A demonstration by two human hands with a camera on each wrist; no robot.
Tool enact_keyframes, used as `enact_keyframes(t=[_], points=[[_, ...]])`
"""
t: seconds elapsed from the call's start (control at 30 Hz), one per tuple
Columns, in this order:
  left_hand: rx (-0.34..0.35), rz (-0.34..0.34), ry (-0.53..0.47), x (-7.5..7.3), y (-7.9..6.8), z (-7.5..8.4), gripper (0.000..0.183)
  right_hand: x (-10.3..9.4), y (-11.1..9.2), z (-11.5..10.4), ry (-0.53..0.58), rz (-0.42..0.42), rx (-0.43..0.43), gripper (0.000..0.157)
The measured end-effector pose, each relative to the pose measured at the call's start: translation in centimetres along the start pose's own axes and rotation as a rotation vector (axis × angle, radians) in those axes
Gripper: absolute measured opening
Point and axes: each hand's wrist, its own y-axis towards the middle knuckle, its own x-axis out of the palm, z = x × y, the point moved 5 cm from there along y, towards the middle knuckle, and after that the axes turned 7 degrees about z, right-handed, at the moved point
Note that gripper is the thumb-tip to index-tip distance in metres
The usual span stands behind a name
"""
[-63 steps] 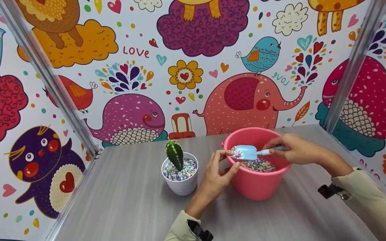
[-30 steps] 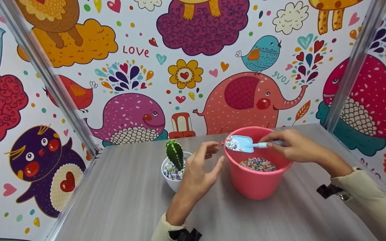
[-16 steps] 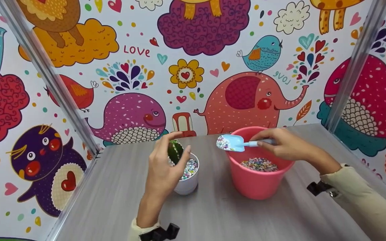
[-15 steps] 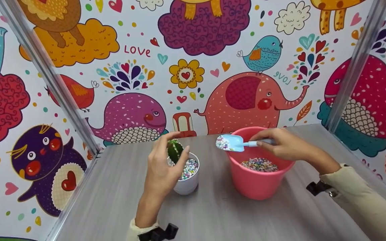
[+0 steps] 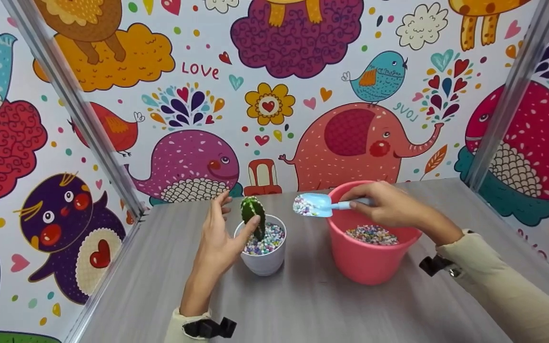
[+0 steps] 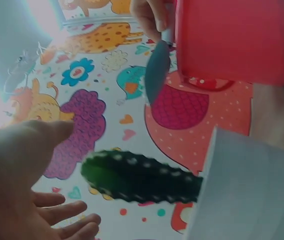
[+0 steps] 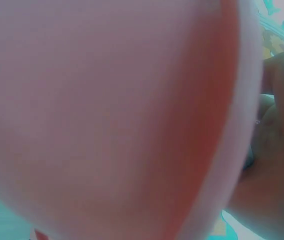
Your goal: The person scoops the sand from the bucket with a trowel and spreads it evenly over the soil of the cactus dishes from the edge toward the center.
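Note:
My right hand (image 5: 383, 204) grips the handle of a light blue toy shovel (image 5: 321, 205), whose blade carries small multicoloured pebbles (image 5: 304, 205). The blade juts out past the left rim of a pink bucket (image 5: 365, 262), over the gap beside the white pot (image 5: 264, 264). In that pot a green cactus (image 5: 253, 216) stands in more such pebbles. My left hand (image 5: 216, 245) is at the pot's left, fingers apart and holding nothing. The left wrist view shows this hand (image 6: 27, 170) a little away from the cactus (image 6: 142, 177). Up close, the bucket (image 7: 107, 110) fills most of the right wrist view.
More multicoloured pebbles (image 5: 372, 235) lie at the bottom of the bucket. Pot and bucket stand apart on a grey wood-grain table (image 5: 303, 309). Behind them rises a wall (image 5: 274, 57) printed with cartoon animals, with metal posts (image 5: 84, 114) at its corners.
The right hand has lifted the loaded shovel from inside the bucket and moved it left beyond the rim. The left hand has left the bucket's rim and passed to the pot's far left.

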Motion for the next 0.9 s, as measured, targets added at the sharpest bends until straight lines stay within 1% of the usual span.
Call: enact_keyframes(t=[0.1, 0.23, 0.3, 0.37, 0.47, 0.57, 0.63, 0.77, 0.9], points=[[-0.048, -0.052, 0.049, 0.5, -0.3, -1.5, 0.107, 0.4, 0.4, -0.4, -0.027, 0.005, -0.005, 0.029], [-0.098, -0.121, 0.105, 1.5, -0.8, -3.1, 0.116, 0.9, 0.9, -0.8, -0.037, 0.006, -0.004, 0.03], [-0.112, -0.152, 0.117, 2.2, -1.0, -3.7, 0.117, 1.1, 1.1, -1.0, -0.035, 0.007, -0.013, 0.03], [-0.109, -0.174, 0.122, 2.8, -1.3, -4.2, 0.119, 1.4, 1.3, -1.2, -0.024, 0.006, -0.023, 0.029], [-0.072, -0.19, 0.131, 3.8, -1.6, -4.6, 0.119, 1.7, 1.6, -1.4, -0.01, 0.0, -0.03, 0.029], [-0.032, -0.189, 0.151, 4.7, -1.8, -4.7, 0.119, 2.0, 1.8, -1.6, -0.01, -0.003, -0.026, 0.028], [-0.022, -0.188, 0.159, 5.1, -2.0, -4.8, 0.119, 2.2, 1.9, -1.7, -0.018, -0.002, -0.019, 0.028], [-0.041, -0.186, 0.172, 5.5, -2.2, -5.1, 0.12, 2.5, 2.2, -1.9, -0.017, -0.01, -0.013, 0.027], [-0.065, -0.183, 0.175, 5.6, -2.3, -5.4, 0.121, 2.8, 2.5, -2.1, -0.027, -0.015, -0.004, 0.027]])
